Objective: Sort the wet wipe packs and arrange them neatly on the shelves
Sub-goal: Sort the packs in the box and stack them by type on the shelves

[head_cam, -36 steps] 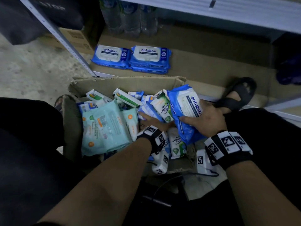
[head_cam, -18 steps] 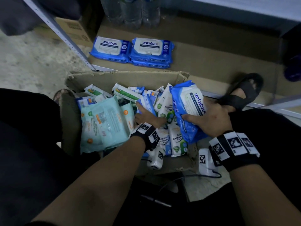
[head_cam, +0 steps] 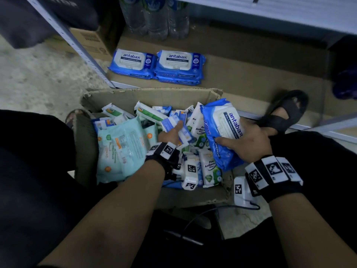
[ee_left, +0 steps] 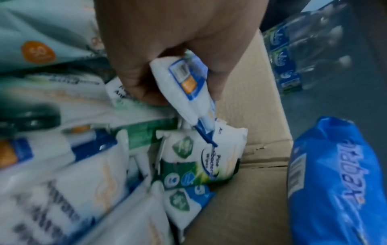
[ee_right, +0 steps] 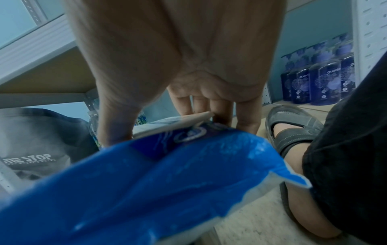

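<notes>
Crouching over the cardboard box, we hold a blue antabax pack in our right hand, curled round it above the box's right edge; only the left-wrist view shows our left hand pinching a small white pack.

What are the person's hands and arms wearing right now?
Both forearms are bare, no sleeves or gloves. The left hand and right hand each have a black wrist strap carrying white blocks printed with black square tag markers. A thin black cable trails from a white tagged box beside the right wrist.
</notes>
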